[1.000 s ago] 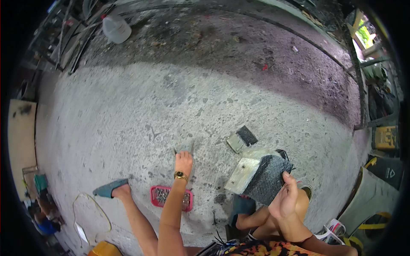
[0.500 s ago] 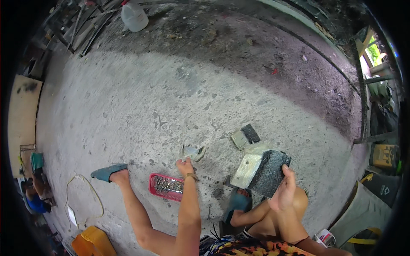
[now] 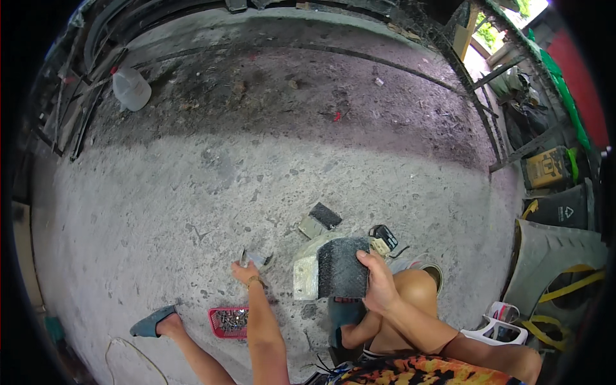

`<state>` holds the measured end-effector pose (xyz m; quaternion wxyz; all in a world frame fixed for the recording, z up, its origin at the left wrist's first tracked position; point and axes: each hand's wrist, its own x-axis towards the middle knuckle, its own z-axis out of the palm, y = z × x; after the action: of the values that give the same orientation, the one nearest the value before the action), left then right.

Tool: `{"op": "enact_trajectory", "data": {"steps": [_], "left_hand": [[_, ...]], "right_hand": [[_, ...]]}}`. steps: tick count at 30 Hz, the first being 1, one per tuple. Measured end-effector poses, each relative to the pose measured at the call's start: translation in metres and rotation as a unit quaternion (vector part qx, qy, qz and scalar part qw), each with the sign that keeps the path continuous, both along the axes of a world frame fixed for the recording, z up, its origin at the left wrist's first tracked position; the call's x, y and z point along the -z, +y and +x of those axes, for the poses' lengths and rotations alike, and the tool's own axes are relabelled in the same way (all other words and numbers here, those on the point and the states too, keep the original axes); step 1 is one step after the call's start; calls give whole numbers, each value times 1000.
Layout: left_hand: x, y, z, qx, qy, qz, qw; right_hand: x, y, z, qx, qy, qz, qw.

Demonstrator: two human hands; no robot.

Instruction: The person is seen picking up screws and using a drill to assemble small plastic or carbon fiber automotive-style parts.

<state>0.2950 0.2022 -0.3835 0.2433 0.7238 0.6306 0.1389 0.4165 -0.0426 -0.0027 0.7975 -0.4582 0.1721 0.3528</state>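
Observation:
My right hand [image 3: 380,282] grips a bulky curved piece by its right side, thumb on top. This piece has a pale, shiny wrapped-looking end [image 3: 305,277] and a broad black textured band [image 3: 343,268]; what it is I cannot tell. It is held above my right foot, beside the bent knee. My left hand [image 3: 244,273] reaches down to the floor with its fingers drawn together at a small pale, dark-edged piece [image 3: 257,259]. Whatever lies between the fingertips is too small to make out. Just below that wrist, a red plastic basket [image 3: 212,323] holds many small metal parts.
Past the held piece lie a pale block with a black textured top [image 3: 320,220] and a black battery-like block [image 3: 384,237]. A round can [image 3: 438,276] stands by my knee. A white plastic jug [image 3: 131,88] sits far left. Grey panels [image 3: 557,250] and a white frame [image 3: 497,330] stand right.
The view has shifted, showing more of the far side. My right hand has turned the textured piece more level. My left hand's fingers are now at the small pale piece.

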Motion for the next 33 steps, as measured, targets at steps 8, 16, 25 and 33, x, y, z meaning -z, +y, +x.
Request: {"op": "enact_trajectory", "data": {"steps": [8, 16, 25, 33], "left_hand": [[-22, 30, -40, 12, -367, -343, 865], [-209, -61, -79, -119, -670, -522, 514], [-341, -141, -185, -64, -758, -517, 393], [-391, -196, -277, -101, -620, -518, 581]], "right_hand": [[19, 16, -9, 4, 29, -11, 1000], [-50, -5, 3, -21, 92, 102, 990], [-67, -82, -25, -90, 95, 260, 957], [-44, -106, -119, -252, 157, 244, 923]]}}
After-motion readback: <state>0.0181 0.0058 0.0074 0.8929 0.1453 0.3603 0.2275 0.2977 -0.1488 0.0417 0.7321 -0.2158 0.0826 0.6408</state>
